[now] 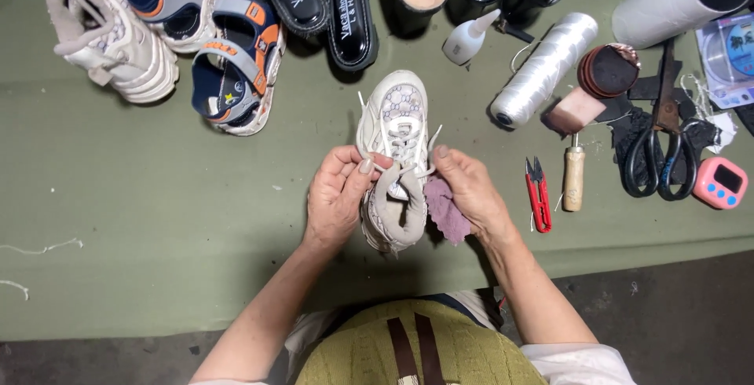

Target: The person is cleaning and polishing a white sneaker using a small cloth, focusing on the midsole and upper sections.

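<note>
The left hand (339, 196) is curling tight around the white shoe (395, 157); the right hand (469, 188) is pinching the shoe's side and pressing a purple cloth (445, 210) against it.

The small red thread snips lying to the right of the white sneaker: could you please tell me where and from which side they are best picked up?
Probably by the looped red handle end, nearest the table's front edge, from above. The small red thread snips lie flat on the green table cover, blades pointing away; the wooden-handled awl lies close on their right, while the right hand, holding a mauve cloth, is on their left.
</note>
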